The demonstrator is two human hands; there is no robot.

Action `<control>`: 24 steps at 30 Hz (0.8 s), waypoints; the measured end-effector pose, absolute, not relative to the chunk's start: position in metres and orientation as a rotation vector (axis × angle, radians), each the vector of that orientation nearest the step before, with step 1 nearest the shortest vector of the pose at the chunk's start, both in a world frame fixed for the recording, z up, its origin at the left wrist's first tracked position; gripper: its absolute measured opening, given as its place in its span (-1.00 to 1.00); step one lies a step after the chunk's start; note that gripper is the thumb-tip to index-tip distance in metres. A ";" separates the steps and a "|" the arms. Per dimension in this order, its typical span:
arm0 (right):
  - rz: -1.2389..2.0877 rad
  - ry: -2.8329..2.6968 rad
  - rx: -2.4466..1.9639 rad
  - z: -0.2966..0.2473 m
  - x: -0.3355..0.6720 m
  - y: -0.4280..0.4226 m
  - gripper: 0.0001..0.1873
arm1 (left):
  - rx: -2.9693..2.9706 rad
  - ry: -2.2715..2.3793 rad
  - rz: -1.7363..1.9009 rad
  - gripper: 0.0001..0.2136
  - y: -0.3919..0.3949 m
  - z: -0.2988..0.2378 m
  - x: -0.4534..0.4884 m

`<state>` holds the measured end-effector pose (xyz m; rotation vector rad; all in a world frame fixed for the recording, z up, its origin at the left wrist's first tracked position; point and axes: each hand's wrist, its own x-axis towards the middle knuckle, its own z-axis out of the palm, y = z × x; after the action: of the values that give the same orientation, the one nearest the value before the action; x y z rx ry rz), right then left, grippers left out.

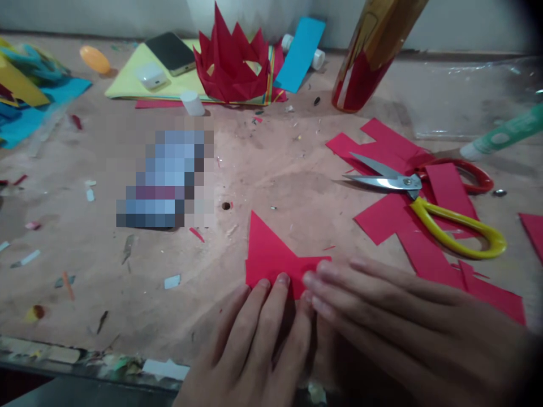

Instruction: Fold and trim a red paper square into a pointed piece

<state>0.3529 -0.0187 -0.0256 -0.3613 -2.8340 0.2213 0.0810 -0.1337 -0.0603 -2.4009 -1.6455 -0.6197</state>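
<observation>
A small piece of folded red paper (271,254) lies on the tabletop, with one pointed corner up at its left. My left hand (254,339) presses its near edge, fingertips spread on the paper. From the right my right hand (407,322) reaches over, its fingers stretched out together and the tips on the paper's right part. The paper's near right portion is hidden under the fingers. Open-bladed scissors (409,182) with one red and one yellow handle lie beyond my right hand on red paper strips (424,243).
A red folded paper crown (237,68) stands at the back near a phone (172,52), white earbud case (151,76) and blue paper strip (301,53). A bottle (369,56) and green glue tube (504,133) are right. A blurred-out phone-like object (165,175) lies left. Paper scraps litter the table.
</observation>
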 end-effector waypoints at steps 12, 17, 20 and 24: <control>0.092 -2.850 -0.399 -0.033 0.336 -0.026 -0.27 | -2.344 -1.991 -0.546 -0.51 -0.151 -0.025 0.027; 0.135 -2.855 -0.499 -0.031 0.335 -0.019 -0.53 | -2.340 -1.952 -0.557 -0.40 -0.118 -0.020 0.034; 0.062 -2.726 -0.769 -0.029 0.331 -0.013 -0.48 | -2.375 -1.908 -0.479 -0.33 -0.108 -0.026 0.039; 0.215 -2.674 -0.915 -0.027 0.324 -0.005 -0.45 | -2.398 -1.927 -0.658 -0.61 -0.110 -0.030 0.039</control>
<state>0.3238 -0.0045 -0.0274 -0.9154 -2.6745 0.2153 0.0386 -0.1096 -0.0296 -2.3985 -1.9269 -0.6578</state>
